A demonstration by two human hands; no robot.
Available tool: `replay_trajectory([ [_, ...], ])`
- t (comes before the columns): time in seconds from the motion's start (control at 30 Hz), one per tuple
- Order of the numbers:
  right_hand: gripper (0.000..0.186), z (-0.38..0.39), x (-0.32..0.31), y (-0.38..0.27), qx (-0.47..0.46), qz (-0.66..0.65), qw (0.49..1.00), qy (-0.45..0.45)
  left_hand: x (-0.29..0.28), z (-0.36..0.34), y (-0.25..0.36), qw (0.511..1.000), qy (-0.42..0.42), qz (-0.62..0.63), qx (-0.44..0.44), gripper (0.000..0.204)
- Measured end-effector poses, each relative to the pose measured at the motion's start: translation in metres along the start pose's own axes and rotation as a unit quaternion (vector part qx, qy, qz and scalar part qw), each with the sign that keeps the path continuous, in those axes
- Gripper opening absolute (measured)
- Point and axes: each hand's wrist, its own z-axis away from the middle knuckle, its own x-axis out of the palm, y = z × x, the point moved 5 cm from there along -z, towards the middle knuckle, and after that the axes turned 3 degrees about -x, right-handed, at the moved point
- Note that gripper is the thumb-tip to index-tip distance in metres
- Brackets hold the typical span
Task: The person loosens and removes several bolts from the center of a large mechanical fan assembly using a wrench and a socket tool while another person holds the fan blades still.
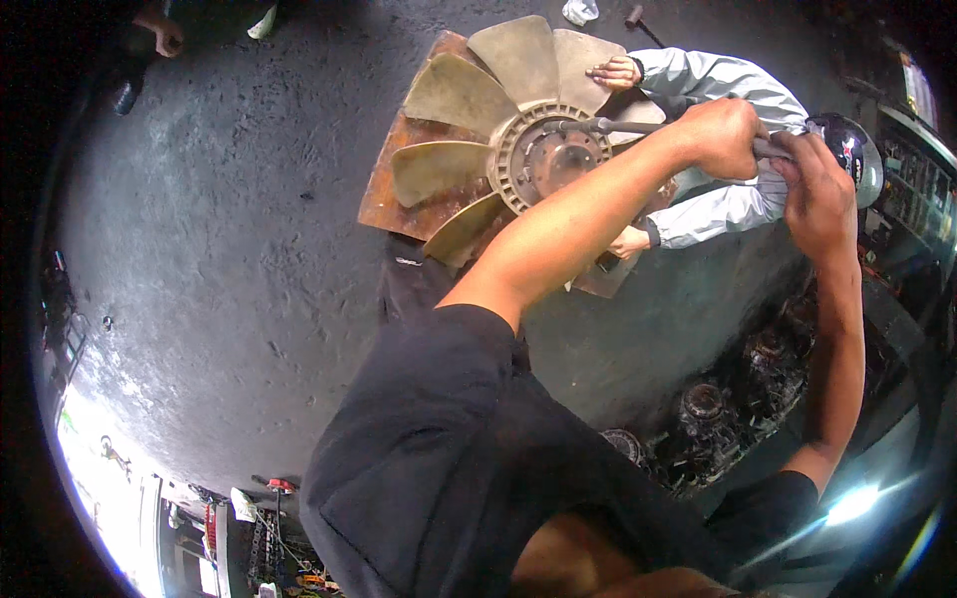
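A long grey metal wrench bar [630, 127] reaches from the hub of a large fan across to the right. My left hand [726, 138] is closed in a fist around the bar. Close beside it, my right hand [819, 194] wraps its fingers round the bar's outer end. The bar's far end meets the bolted hub [558, 159]; the exact fit there is too small to make out. Broad, dull beige blades [454, 95] spread from the ringed centre. My left forearm hides the lower right part of the fan.
A rust-brown board [384, 189] lies under the fan. Opposite me, a person in a grey jacket [733, 80] and dark helmet [847, 154] has one hand [616, 72] on a blade. Dark greasy machine parts [703, 404] line the lower right, and a hammer [638, 20] lies behind.
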Motion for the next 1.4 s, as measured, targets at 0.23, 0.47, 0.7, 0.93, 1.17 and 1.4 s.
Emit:
replay_trajectory([
  [0.23,0.018,-0.023,0.006,0.001,-0.011,-0.022,0.998,0.052,0.005,0.040,-0.002,0.913,0.407,-0.015,0.032,0.043],
  [0.47,0.037,-0.045,0.023,0.068,0.058,-0.018,0.998,-0.005,0.013,0.050,-0.085,0.921,0.374,-0.069,-0.082,0.035],
  [0.7,0.043,-0.049,0.071,0.143,0.065,0.190,0.979,0.030,0.019,0.045,-0.132,0.950,0.276,-0.079,-0.123,0.031],
  [0.93,0.037,-0.097,0.165,0.166,0.029,0.402,0.915,0.003,0.015,0.067,-0.171,0.934,0.308,-0.121,-0.135,0.037],
  [1.17,0.038,-0.062,0.347,0.284,-0.007,0.287,0.958,-0.025,0.059,0.139,-0.234,0.898,0.395,-0.121,-0.155,0.080],
  [1.4,0.033,0.084,0.439,0.277,0.199,0.073,0.976,-0.048,0.090,0.154,-0.310,0.860,0.299,-0.272,-0.310,0.106],
])
